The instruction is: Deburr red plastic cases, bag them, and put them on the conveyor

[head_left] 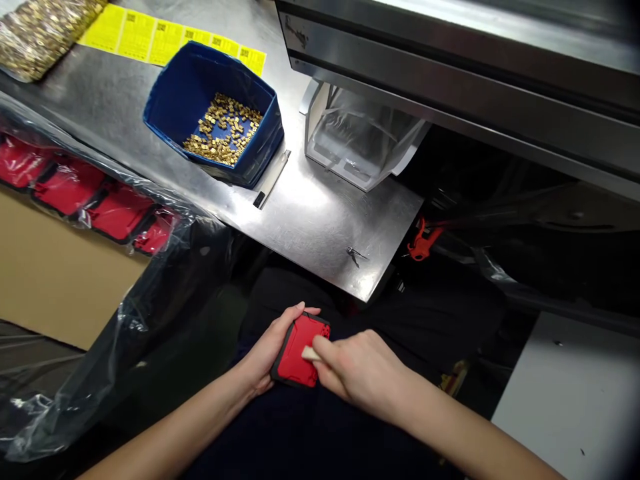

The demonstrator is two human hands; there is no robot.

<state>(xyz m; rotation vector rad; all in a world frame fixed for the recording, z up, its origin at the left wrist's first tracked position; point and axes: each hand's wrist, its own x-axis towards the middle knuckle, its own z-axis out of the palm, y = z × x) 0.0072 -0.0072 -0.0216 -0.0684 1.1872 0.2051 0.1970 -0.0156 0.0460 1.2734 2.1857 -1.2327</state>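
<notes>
Steel table (320,227) lies beyond the lap (300,427), where the left hand (273,347) grasps 1 red case (299,340), long axis pointing away and slightly rightward. At its right side, the right hand (355,363) clenches a pale piece (309,354) over its face.

Pale piece (310,354) probably mostly hidden in right hand (367,370); bag (43,33) cropped left.

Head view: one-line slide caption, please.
The left hand holds a red-and-black rectangular case while the right hand grips a small off-white piece over it.
</notes>
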